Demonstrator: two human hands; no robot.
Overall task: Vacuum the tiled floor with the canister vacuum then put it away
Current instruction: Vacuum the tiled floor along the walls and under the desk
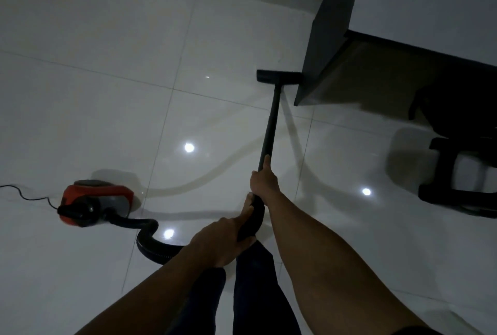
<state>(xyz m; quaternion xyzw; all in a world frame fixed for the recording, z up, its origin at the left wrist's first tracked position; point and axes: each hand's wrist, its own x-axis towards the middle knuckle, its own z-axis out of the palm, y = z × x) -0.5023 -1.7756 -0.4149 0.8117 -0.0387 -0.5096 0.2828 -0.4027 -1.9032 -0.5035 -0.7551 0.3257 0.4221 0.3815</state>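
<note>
The right hand (265,178) grips the stiff wand (271,122) and the left hand (228,235) clasps the curved handle (255,213) behind it, a sound hold. Its floor head (277,78) lies far, beside a dark panel (330,39); the red canister (96,201) sits left, probably light enough to trail by its limp hose (134,223).
</note>
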